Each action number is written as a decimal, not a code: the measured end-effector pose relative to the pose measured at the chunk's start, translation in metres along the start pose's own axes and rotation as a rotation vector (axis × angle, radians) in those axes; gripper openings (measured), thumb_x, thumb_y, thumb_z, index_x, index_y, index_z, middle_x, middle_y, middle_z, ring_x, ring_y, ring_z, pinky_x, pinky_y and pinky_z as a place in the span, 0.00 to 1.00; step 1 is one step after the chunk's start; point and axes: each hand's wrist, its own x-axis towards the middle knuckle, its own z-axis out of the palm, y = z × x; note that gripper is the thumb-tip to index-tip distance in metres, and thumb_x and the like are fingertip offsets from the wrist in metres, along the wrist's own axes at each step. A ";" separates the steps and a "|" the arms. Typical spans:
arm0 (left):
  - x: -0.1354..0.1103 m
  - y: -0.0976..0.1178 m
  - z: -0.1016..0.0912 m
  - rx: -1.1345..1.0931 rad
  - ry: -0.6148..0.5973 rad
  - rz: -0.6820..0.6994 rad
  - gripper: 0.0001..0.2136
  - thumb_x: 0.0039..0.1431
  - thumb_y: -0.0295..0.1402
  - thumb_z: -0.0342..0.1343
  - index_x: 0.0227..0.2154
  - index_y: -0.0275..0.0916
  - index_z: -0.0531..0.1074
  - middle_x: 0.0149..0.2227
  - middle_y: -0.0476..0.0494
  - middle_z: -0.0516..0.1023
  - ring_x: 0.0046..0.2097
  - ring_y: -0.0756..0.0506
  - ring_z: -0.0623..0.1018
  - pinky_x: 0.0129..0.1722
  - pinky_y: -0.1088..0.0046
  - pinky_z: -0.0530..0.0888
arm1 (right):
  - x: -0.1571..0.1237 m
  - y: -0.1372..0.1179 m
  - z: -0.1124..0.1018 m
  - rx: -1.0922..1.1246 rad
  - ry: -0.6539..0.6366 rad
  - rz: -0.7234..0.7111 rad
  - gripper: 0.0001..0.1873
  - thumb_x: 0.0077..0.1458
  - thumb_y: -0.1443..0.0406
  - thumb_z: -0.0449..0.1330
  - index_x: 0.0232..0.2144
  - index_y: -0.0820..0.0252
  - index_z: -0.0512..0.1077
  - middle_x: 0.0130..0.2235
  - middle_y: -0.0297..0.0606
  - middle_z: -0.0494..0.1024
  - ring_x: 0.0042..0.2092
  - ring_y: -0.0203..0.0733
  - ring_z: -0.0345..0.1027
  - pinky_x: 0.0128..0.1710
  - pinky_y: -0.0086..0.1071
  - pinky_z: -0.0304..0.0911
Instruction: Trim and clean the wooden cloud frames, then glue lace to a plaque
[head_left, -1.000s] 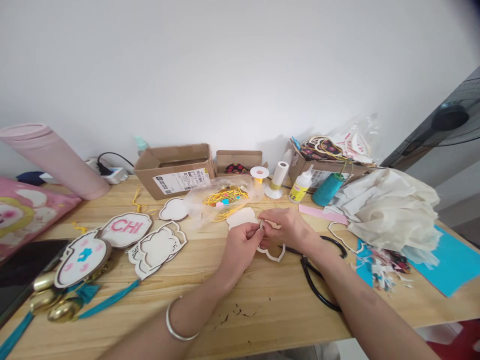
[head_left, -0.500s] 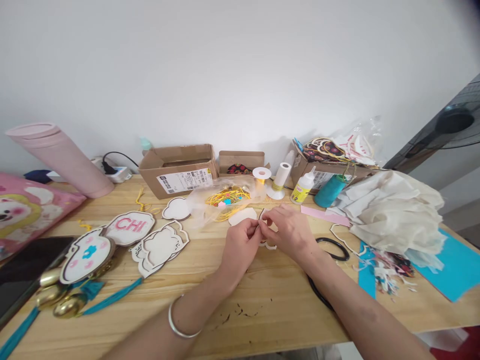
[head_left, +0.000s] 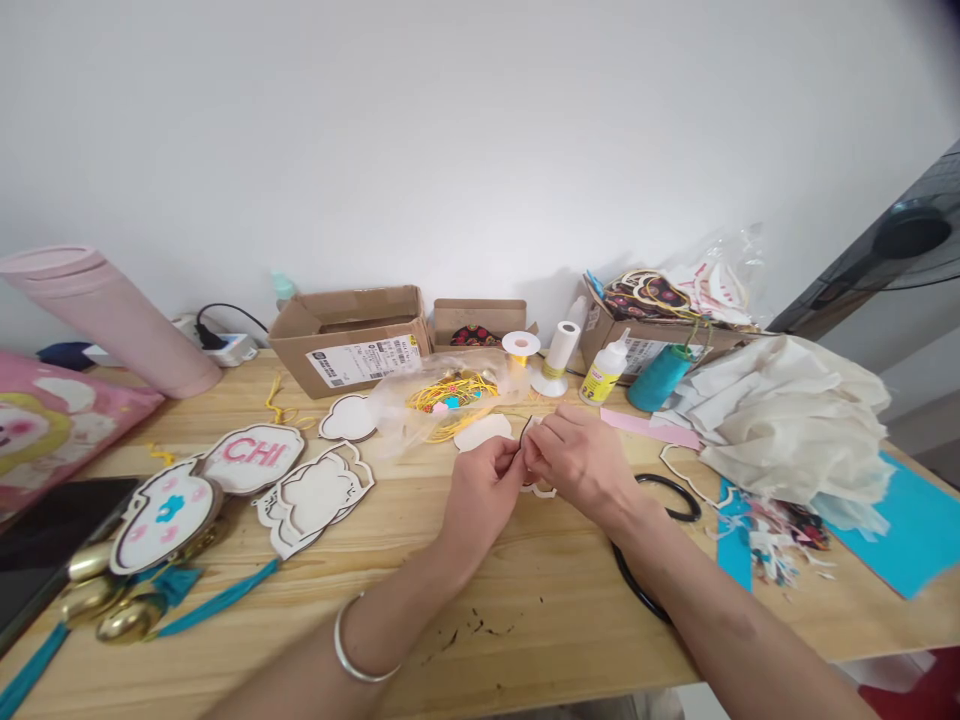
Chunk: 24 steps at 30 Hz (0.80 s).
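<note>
My left hand and my right hand meet over the middle of the table, fingers pinched together. Whatever is between the fingertips is too small or hidden to make out. A white scalloped piece with a dark edge shows partly beneath and behind the right fingers; whether it is held or lies on the table I cannot tell. Just beyond the left hand lies a white oval piece. Black-handled scissors lie partly under my right forearm.
Cardboard boxes, a glue bottle, a teal thread spool and a clear bag of yellow cords line the back. Crumpled white cloth and blue sheets are at right. Left are cloud-shaped plaques and gold bells.
My right fingers have curled in closer against the left fingertips. The view has shifted slightly, and the things on the table stay put.
</note>
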 end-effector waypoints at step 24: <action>-0.002 0.005 0.001 -0.063 -0.026 -0.066 0.10 0.49 0.38 0.54 0.27 0.35 0.69 0.29 0.43 0.79 0.28 0.46 0.78 0.27 0.75 0.72 | -0.001 0.005 -0.003 0.015 0.030 0.237 0.10 0.51 0.64 0.52 0.21 0.61 0.66 0.21 0.35 0.68 0.25 0.36 0.57 0.24 0.29 0.49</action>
